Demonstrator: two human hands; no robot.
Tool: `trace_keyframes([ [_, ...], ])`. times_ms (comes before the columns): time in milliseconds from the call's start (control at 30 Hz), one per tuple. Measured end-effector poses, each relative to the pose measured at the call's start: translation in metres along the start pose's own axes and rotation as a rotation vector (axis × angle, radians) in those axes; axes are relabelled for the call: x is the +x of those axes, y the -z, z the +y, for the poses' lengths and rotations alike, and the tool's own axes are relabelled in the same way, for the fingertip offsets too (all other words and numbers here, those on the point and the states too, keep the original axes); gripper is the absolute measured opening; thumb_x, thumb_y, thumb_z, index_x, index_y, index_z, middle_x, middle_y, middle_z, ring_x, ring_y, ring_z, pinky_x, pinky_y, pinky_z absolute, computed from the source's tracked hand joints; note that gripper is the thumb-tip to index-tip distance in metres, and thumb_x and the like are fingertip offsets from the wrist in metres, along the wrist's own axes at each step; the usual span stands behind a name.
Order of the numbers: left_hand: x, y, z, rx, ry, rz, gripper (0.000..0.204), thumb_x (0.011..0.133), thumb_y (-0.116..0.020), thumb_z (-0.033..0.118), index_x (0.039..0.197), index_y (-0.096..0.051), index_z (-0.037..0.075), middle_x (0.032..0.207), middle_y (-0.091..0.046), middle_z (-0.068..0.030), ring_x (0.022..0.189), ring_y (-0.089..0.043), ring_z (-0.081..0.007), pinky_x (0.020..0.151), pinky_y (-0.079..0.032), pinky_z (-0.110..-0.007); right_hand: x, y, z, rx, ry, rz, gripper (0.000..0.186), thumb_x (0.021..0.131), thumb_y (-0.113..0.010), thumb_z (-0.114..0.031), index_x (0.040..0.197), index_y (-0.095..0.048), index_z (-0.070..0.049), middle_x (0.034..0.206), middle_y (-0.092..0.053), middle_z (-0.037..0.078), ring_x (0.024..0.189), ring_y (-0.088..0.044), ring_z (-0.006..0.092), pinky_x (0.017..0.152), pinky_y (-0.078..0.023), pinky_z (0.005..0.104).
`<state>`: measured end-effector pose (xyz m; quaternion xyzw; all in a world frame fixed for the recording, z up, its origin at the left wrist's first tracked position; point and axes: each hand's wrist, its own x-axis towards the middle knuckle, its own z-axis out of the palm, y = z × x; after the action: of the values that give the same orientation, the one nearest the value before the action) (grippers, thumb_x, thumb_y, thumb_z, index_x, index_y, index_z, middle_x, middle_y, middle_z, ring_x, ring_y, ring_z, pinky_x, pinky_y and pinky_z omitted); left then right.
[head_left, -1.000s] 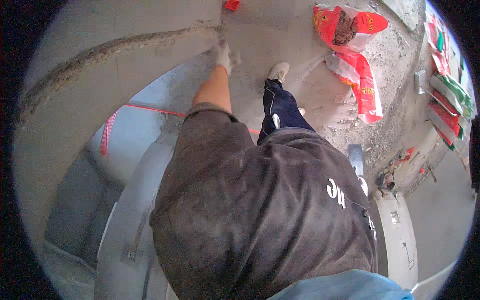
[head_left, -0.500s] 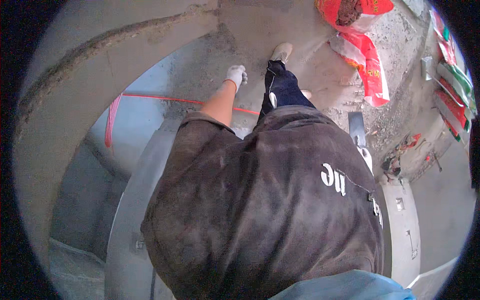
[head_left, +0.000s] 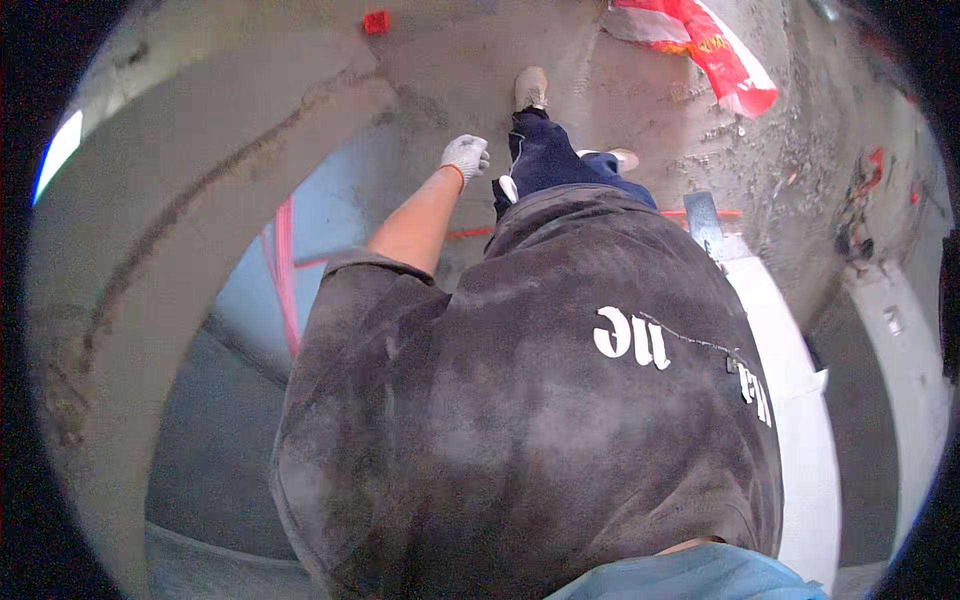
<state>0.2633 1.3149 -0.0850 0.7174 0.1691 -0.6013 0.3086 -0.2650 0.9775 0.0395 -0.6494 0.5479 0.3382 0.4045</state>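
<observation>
Beside the dark trouser leg (head_left: pixel 545 160), the gloved left hand (head_left: pixel 465 157) hangs loosely curled and empty above the dusty concrete floor (head_left: pixel 440 80), a red bag (head_left: pixel 715 50) well ahead; the right hand is hidden.

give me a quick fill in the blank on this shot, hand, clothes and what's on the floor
1. The left hand wears a light grey ____.
2. The crumpled sack on the concrete floor at the top of the view is mostly ____ in colour.
3. The dark shirt has ____ lettering on it.
4. The person's trousers are dark ____.

Missing words: glove; red; white; blue
</observation>
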Motion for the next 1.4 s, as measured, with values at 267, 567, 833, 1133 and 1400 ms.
trace_keyframes([
  [267, -0.022, -0.068, 0.077, 0.377, -0.160, -0.010, 0.030, 0.094, -0.058, 0.028, 0.115, -0.060, 0.006, 0.091, -0.068, -0.0081, 0.076, -0.067, -0.0180, 0.060, -0.053, -0.033, -0.047, -0.071, 0.073, 0.361, -0.178, 0.024, 0.051, 0.090, -0.062, -0.048, 0.114, -0.062, -0.004, 0.070, -0.061, 0.011, 0.054, -0.057, 0.0203, 0.051, -0.046, 0.0381],
  [567, -0.056, -0.268, 0.232, 1.078, -0.258, -0.132, 0.026, 0.091, -0.060, 0.029, 0.098, -0.064, 0.004, 0.080, -0.066, -0.0081, 0.064, -0.064, -0.0166, 0.056, -0.051, -0.032, -0.055, -0.145, 0.126, 1.173, -0.572, 0.170, 0.044, 0.086, -0.066, -0.032, 0.118, -0.059, -0.002, 0.069, -0.062, 0.008, 0.050, -0.057, 0.0167, 0.044, -0.045, 0.0355],
  [833, -0.100, -0.492, 0.237, 2.536, -0.445, -0.400, 0.066, 0.083, -0.056, 0.064, 0.104, -0.072, 0.003, 0.110, -0.069, -0.0217, 0.108, -0.065, -0.0358, 0.093, -0.049, -0.043, -0.030, -0.171, 0.180, 1.300, -0.915, 0.165, 0.044, 0.082, -0.065, -0.019, 0.120, -0.052, 0.000, 0.066, -0.061, 0.011, 0.048, -0.059, 0.0200, 0.042, -0.048, 0.0371],
  [1133, -0.064, -0.558, 0.260, 2.560, -0.166, -1.043, 0.041, 0.091, -0.058, 0.039, 0.106, -0.070, 0.003, 0.112, -0.068, -0.0196, 0.107, -0.065, -0.0323, 0.088, -0.051, -0.038, 0.063, -0.086, 0.207, 1.195, -0.727, 0.455, 0.031, 0.083, -0.063, -0.029, 0.100, -0.056, -0.005, 0.062, -0.054, 0.008, 0.046, -0.056, 0.0205, 0.044, -0.044, 0.0400],
  [1400, -0.035, -0.587, 0.264, 2.079, -0.221, -0.880, 0.031, 0.084, -0.062, 0.021, 0.108, -0.065, 0.002, 0.113, -0.065, -0.0197, 0.112, -0.059, -0.0362, 0.096, -0.046, -0.045, 0.396, -0.072, 0.240, 1.470, -0.876, 0.560, 0.035, 0.080, -0.065, -0.034, 0.098, -0.059, -0.005, 0.090, -0.068, 0.019, 0.087, -0.066, 0.0382, 0.078, -0.051, 0.0467],
])
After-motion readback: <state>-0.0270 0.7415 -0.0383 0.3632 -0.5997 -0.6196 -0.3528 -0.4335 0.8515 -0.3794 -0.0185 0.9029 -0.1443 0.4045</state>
